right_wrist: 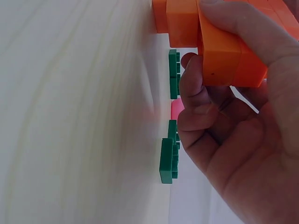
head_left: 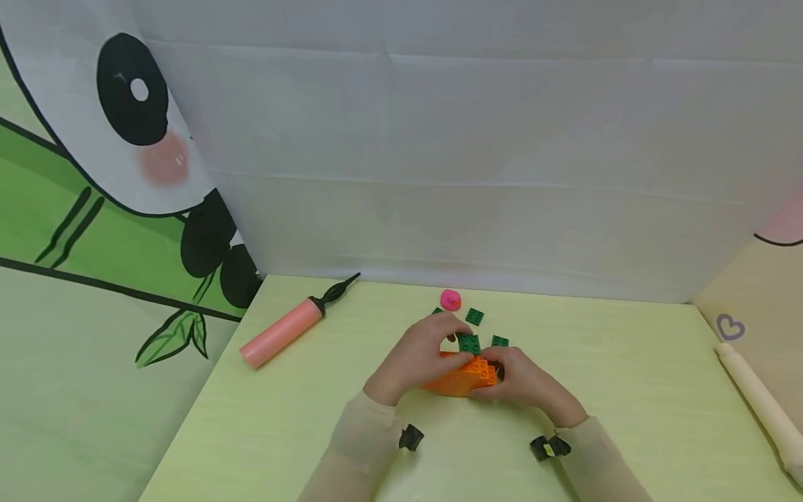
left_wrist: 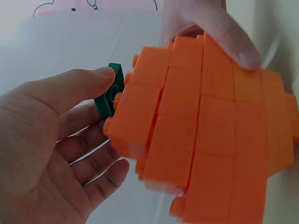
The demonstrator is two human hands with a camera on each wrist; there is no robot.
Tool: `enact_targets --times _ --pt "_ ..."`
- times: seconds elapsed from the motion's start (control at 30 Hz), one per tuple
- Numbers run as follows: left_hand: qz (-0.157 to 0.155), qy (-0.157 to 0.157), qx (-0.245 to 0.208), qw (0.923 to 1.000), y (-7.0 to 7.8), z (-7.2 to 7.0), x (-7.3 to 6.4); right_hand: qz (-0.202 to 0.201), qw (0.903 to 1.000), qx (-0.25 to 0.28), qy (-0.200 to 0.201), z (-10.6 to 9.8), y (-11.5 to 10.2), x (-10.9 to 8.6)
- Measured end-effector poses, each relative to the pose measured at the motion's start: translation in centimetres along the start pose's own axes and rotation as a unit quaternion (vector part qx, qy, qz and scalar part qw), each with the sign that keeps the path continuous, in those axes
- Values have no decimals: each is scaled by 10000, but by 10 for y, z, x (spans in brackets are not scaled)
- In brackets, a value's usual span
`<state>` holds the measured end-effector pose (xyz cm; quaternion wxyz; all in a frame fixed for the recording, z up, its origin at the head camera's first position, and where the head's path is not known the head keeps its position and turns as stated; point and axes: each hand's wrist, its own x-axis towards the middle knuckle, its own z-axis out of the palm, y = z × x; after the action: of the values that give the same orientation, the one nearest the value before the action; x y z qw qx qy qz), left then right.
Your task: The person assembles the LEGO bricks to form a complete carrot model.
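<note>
In the head view, an orange structure of stacked toy bricks (head_left: 460,383) is between both hands, low over the table. My right hand (head_left: 525,380) grips its right side; in the right wrist view the thumb lies across the orange bricks (right_wrist: 222,58), fingers curled beneath. My left hand (head_left: 415,354) pinches a green toy brick (head_left: 469,344) against the structure's studded side. The left wrist view shows this green brick (left_wrist: 108,95) between thumb and fingers, tilted beside the orange studs; whether it is pressed on, I cannot tell.
Several loose green bricks (head_left: 475,316) lie behind the hands, near a small pink toy (head_left: 450,300). At the left lies a pink hand pump (head_left: 282,332) with a black nozzle. A pale roll (head_left: 759,411) runs along the table's right edge. A white sheet (head_left: 439,153) rises behind.
</note>
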<state>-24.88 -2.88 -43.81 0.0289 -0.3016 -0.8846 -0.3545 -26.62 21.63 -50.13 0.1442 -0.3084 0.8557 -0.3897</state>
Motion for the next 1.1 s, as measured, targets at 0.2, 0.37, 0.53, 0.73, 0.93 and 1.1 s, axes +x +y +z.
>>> enact_targets --times 0.2,0.37,0.53,0.73,0.93,1.1 --pt "180 -266 -92 9994 4 9 2 -171 9998 100 89 1 2 0" --pt "225 -432 -84 9988 7 13 3 -32 9999 82 86 1 1 0" --pt "180 -479 -81 9987 7 15 2 15 9998 160 69 1 1 -1" --pt "243 -455 -279 9983 4 16 2 -58 9996 251 78 1 1 -1" --pt "226 -456 -881 9948 -3 20 3 -58 9996 265 76 1 1 -1" --pt "-51 -471 -1599 9860 -7 22 3 -47 9994 344 77 1 2 -1"
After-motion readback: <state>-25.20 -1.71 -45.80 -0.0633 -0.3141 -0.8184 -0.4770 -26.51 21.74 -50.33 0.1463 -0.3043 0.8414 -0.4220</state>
